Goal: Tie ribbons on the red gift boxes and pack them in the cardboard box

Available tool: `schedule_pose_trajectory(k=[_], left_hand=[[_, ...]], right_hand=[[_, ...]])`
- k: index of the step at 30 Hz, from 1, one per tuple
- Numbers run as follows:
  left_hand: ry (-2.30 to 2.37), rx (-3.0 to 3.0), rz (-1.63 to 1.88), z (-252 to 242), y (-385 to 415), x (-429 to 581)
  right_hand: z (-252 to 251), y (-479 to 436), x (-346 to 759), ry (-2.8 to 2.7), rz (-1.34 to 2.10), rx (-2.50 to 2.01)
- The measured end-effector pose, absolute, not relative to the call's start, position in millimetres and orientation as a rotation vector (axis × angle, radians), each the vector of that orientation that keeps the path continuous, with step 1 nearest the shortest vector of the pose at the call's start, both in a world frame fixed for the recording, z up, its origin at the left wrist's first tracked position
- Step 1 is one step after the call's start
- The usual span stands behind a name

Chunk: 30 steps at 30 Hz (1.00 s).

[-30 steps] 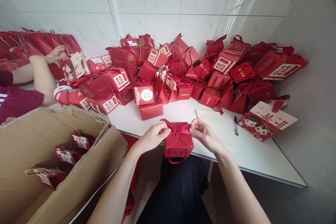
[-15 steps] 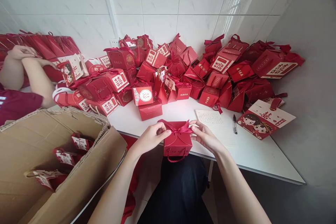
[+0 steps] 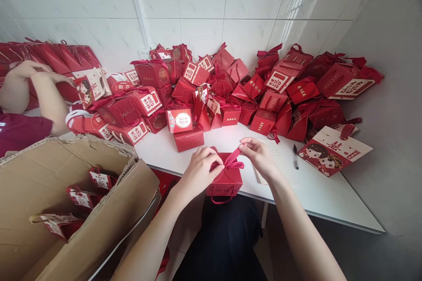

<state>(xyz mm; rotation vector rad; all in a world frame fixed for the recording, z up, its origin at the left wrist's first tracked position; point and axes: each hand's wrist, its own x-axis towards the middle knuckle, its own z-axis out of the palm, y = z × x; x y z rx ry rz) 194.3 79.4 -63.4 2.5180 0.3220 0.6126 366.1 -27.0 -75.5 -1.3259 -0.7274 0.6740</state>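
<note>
A red gift box [image 3: 227,178] with a rope handle rests at the table's front edge, above my lap. On its top sits a bow of red ribbon [image 3: 233,164]. My left hand [image 3: 203,167] pinches the bow near its knot, thumb and forefinger together, partly covering the box's left side. One end of the ribbon is pulled up to the right between the thumb and fingers of my right hand [image 3: 256,154]. Behind my right hand lies a sheet of handwritten paper [image 3: 272,147], partly covered by it.
Several red gift boxes [image 3: 231,114] are heaped along the tiled wall. A black pen [image 3: 295,157] and a cartoon-printed box [image 3: 329,151] lie right on the white table [image 3: 329,197]. At left stands an open cardboard box [image 3: 108,153] with small boxes inside; beyond it, another person's arms [image 3: 49,96].
My left hand has moved right onto the bow's knot. My right hand has risen, drawing a ribbon end up and right. The paper has shifted or become more covered.
</note>
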Motion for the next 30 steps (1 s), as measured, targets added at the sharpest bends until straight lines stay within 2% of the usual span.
schedule_pose_trajectory(k=[14,25,30], left_hand=[[0.239,2.453,0.577,-67,81,192],[0.209,2.474,0.594,-69,82,192],[0.225,2.461,0.592,-69,81,191]], right_hand=[[-79,15,380,-0.757,1.104,-1.474],[-88,24,385,-0.772,0.995,-1.325],[-93,29,386,-0.865,1.088,-1.423]])
